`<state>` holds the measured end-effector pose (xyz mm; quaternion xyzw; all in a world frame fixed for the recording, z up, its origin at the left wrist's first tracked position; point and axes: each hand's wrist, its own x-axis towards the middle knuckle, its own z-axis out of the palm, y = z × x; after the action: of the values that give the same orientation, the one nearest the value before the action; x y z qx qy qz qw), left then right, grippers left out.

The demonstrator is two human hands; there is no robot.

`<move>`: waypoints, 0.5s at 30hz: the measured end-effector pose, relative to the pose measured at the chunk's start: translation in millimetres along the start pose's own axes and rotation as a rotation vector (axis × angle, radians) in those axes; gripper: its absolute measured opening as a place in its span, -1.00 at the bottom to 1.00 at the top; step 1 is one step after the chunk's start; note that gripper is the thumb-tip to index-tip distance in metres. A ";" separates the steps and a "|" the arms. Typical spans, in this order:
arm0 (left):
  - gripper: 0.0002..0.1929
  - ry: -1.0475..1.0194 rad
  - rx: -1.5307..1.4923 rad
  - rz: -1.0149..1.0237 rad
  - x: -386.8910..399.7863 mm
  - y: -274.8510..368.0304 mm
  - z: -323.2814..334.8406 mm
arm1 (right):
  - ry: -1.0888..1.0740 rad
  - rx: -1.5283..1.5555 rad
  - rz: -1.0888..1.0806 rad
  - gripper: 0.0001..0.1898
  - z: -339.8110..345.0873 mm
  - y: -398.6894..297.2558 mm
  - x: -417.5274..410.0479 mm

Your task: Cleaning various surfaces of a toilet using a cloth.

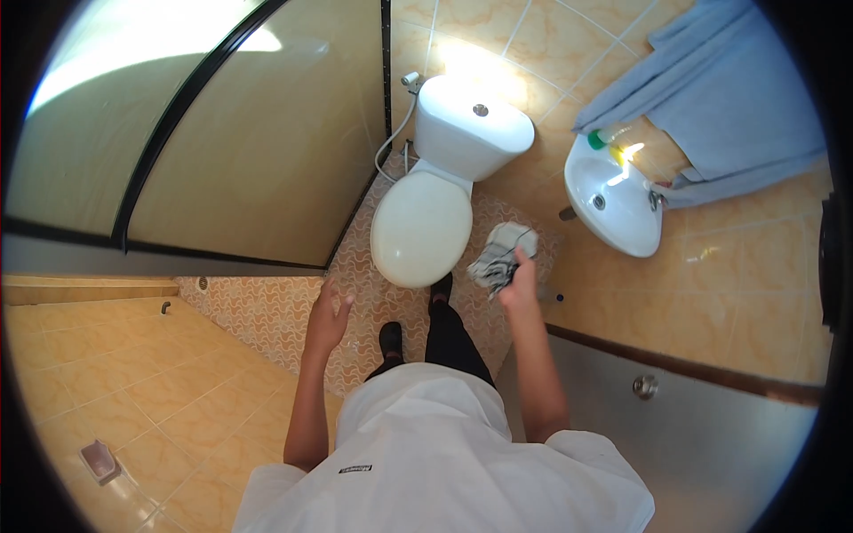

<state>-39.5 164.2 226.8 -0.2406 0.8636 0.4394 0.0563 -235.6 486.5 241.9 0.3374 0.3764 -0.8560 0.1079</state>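
Note:
My right hand grips a crumpled white cloth with dark stripes, held out over the patterned floor to the right of the toilet. Apart from it, my left hand is held out empty with fingers spread, near the lower corner of the shower partition. Before me stands a white toilet, its lid down. A dual flush button sits on top of the cistern.
A white washbasin on the right wall bears a green-capped bottle and a yellow item. Blue towels hang above. A bidet sprayer hangs left of the cistern. A grey door with a round knob is at lower right.

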 end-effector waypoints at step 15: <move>-0.47 -0.124 -0.156 -0.590 -2.4 32.3 112.1 | 0.402 -1.596 -1.130 -0.39 211.6 -24.1 387.7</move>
<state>-65.3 269.3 183.0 -0.4571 0.7152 0.4828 0.2154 -641.6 378.3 103.7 0.0761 0.9580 -0.2050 -0.1857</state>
